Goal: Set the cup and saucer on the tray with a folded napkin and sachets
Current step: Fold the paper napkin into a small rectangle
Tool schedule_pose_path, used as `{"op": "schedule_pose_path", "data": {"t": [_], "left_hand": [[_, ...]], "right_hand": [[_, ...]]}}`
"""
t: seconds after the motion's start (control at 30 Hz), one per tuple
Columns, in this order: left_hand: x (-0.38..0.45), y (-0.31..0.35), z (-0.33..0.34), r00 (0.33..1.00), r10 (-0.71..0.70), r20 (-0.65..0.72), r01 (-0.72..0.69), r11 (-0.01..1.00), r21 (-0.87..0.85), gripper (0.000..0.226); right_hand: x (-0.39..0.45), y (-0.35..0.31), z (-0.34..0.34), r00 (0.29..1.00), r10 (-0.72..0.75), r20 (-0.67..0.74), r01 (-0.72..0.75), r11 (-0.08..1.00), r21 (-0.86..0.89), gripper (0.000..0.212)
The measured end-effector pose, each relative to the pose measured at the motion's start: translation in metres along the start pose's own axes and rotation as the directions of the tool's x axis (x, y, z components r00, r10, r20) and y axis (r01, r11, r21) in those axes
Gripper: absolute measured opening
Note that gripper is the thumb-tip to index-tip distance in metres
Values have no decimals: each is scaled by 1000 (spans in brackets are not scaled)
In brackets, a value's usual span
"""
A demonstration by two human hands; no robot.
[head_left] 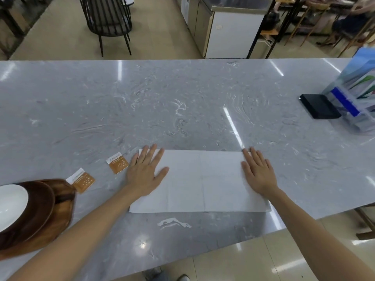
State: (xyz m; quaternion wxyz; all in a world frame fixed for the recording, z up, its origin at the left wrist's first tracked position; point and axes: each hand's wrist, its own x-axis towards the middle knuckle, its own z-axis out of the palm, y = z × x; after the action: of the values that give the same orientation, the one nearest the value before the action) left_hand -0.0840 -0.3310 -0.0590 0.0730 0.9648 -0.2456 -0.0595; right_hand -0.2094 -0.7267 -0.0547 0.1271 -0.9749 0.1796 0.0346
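Wooden tray (67, 201) with the saucer (40, 207) and white cup (12, 203) sits lower left. Mid-frame, left hand (145, 173) and right hand (258, 173) press flat, fingers spread, on the half-folded napkin (200, 181). Two sachets (117, 163) lie left. Uneven pressure could skew the crease.

At the counter's left end the brown wooden tray (60, 201) and the white dish (12, 203) on it run off the frame's left edge, and print on the two orange-and-white sachets (117, 162) is unreadably small.
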Motion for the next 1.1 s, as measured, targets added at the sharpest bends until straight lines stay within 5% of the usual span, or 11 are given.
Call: {"op": "schedule_pose_path", "data": {"t": [0.37,0.57,0.7,0.9,1.1], "left_hand": [[69,3,-12,989,84,122,-80,996,-37,61],[116,13,-14,984,116,138,-124,991,50,59],[124,25,-7,989,125,83,-132,987,89,60],[74,111,1,950,298,-93,-310,935,-172,55],[-33,222,21,814,571,-102,-547,697,-463,41]], "right_hand": [[-66,31,2,991,-25,-130,57,967,249,53],[-96,25,0,974,101,-203,-6,907,422,47],[-115,25,7,976,87,-199,-11,935,356,40],[-115,24,14,956,110,-273,-32,961,275,42],[-82,52,-9,978,-52,-202,95,973,211,42]]}}
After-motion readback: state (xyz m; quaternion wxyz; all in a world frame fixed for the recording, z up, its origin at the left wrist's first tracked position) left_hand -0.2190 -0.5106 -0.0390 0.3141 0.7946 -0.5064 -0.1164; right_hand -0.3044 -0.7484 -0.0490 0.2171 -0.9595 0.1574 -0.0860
